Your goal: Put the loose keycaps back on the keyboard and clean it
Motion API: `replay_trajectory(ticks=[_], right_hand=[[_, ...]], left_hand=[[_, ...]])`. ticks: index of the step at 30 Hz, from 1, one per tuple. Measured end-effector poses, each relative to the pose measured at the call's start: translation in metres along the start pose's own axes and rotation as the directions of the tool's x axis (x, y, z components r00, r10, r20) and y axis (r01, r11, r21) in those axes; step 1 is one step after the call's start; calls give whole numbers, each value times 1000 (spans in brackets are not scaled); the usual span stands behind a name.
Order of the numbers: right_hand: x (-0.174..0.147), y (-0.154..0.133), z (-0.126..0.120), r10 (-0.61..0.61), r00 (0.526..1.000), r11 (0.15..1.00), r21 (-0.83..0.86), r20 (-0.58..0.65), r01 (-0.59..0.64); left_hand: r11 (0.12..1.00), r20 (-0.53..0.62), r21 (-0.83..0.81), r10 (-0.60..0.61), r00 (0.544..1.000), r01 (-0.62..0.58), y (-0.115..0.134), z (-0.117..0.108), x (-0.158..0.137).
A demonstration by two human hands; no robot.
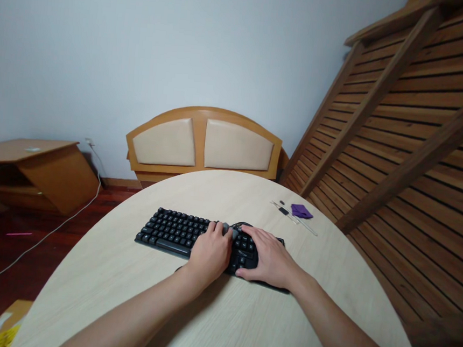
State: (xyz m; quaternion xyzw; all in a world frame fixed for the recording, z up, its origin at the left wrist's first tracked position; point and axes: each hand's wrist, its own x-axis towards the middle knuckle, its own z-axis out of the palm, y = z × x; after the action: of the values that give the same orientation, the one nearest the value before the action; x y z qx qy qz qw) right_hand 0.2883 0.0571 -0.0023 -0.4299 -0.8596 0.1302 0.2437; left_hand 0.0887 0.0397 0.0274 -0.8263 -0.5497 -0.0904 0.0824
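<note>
Keyboard (178, 228) is laid on the round table (98, 259), with its right portion under both hands. Long axis is pointed about 9:30 to 3:30, left end angled slightly farther out. Right-end keys are covered by the right hand (270, 258): thumb placed at the near side, fingers spread toward the far side, so a wide gap is left; whether any squeeze is applied can't be told. Left hand (211, 251) is set just beside it, at its 9 o'clock, fingers bunched at a small grey item (225, 227) by the far edge. Pinched or only touched: can't be told. Key relation: the uncovered run of keys is stretched to 9–10 o'clock from the left hand, so left is judged nearer; from the right hand, that run is reached only past the left. Purple cloth (301, 211) is seen at 1 o'clock from the right hand, off the keyboard.
</note>
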Motion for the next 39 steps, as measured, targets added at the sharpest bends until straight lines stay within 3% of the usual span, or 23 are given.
replay_trajectory(ticks=[15,19,23,28,33,35,39], right_hand=[[0,3,3,-54,998,998,-15,-30,54],[0,3,2,-44,999,999,-14,-15,43],[0,4,3,-45,999,999,-1,-12,45],[0,3,2,-42,999,999,-8,-3,42],[0,3,1,-32,999,999,-43,20,33],[0,4,1,-32,999,998,-47,28,33],[0,5,2,-35,999,998,-41,24,36]], left_hand=[[996,43,-45,74,996,-72,-6,-6,-72],[999,9,-30,45,999,-45,-19,-14,-75],[998,-58,47,-42,997,45,-30,-5,-74],[998,-86,54,-20,996,24,-27,12,-82],[1000,-114,-20,-21,993,19,-30,4,-85],[998,-123,-22,-67,990,65,-40,-2,-82],[959,-120,66,-268,956,277,-73,-10,-76]])
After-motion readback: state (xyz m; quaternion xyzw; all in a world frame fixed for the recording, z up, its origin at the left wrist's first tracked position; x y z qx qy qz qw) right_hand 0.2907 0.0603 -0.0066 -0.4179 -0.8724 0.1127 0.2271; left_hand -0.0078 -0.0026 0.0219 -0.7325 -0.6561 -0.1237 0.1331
